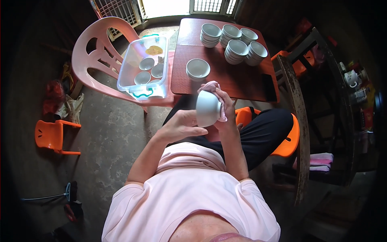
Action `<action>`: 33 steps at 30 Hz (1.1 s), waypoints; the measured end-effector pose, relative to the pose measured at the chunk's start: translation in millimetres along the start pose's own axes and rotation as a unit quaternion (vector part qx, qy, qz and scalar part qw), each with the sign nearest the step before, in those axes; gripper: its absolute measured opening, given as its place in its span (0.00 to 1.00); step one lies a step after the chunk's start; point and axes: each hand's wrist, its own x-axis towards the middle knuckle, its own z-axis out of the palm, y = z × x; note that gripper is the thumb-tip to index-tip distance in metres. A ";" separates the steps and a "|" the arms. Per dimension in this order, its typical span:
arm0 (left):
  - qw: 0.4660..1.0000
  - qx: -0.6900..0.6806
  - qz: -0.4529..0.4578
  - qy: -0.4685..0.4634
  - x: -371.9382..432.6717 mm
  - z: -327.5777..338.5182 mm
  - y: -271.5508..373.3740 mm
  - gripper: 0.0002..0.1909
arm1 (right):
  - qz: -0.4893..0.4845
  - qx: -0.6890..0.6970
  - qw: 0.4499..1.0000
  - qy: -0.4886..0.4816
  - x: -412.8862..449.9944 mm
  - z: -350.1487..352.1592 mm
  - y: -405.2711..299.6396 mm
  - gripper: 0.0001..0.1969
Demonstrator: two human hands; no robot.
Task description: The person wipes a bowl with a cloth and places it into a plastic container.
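Note:
A white bowl [207, 109] is held tilted on its side above my lap, its foot towards the right. My left hand [181, 125] holds it at the rim side, with the fingers partly hidden behind it. Against the bowl's foot and far side, my right hand [227, 104] presses a pink cloth [224, 112]. Just beyond my hands, a short stack of white bowls [198, 69] stands on the reddish-brown table [187, 86]. Several taller stacks of bowls [237, 51] are grouped at the table's far right. More bowls [147, 64] lie in a clear plastic bin [123, 72] to the left.
The bin rests on a pink plastic chair [81, 57]. A dark flat object [268, 87] lies at the table's right edge. An orange stool [50, 136] is at the far left, and a worn wooden beam [294, 87] runs along my right.

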 end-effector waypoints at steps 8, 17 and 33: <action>0.947 -0.297 0.003 0.125 9.3 -11.7 -14.1 0.22 | -0.150 -0.156 0.960 0.180 -15.0 -14.7 44.0 0.19; 0.954 -0.251 0.057 0.154 7.2 -22.8 -5.8 0.19 | -0.249 -0.418 0.861 0.150 -44.4 16.3 30.9 0.18; 0.947 0.316 -0.051 -0.008 -0.8 -8.7 1.3 0.10 | -0.369 -0.716 0.584 -0.097 -17.3 28.2 -0.7 0.09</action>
